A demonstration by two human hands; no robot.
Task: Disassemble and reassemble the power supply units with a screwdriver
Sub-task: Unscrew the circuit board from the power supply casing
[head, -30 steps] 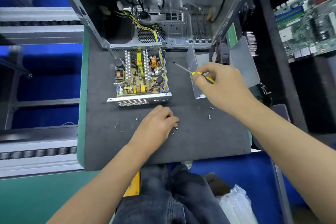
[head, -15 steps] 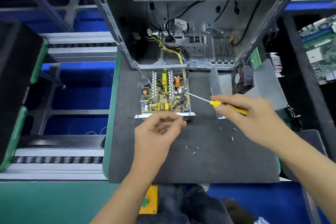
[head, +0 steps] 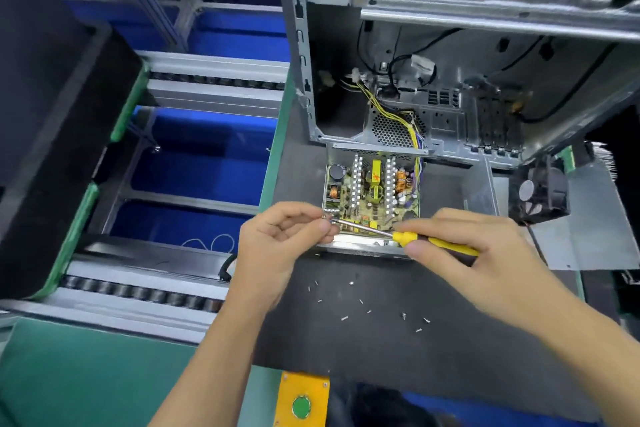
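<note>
An open power supply unit (head: 372, 191) lies on the dark mat (head: 381, 350), its circuit board exposed and its wires running into the computer case behind. My right hand (head: 485, 260) grips a yellow-handled screwdriver (head: 408, 237) whose shaft points left across the unit's front edge. My left hand (head: 277, 250) pinches a small screw (head: 326, 217) at the tip of the shaft. Several loose screws (head: 369, 308) lie on the mat below my hands.
An open metal computer case (head: 485, 45) stands behind the unit. The unit's metal cover (head: 588, 225) and a black fan (head: 538, 194) lie at the right. Roller conveyors (head: 145, 291) and blue bins lie to the left. A yellow box with a green button (head: 301, 402) sits at the near edge.
My left hand rose from the loose screws on the mat up to the screwdriver tip with a screw. My right hand swung the screwdriver leftward to meet it. The camera tilted up.
</note>
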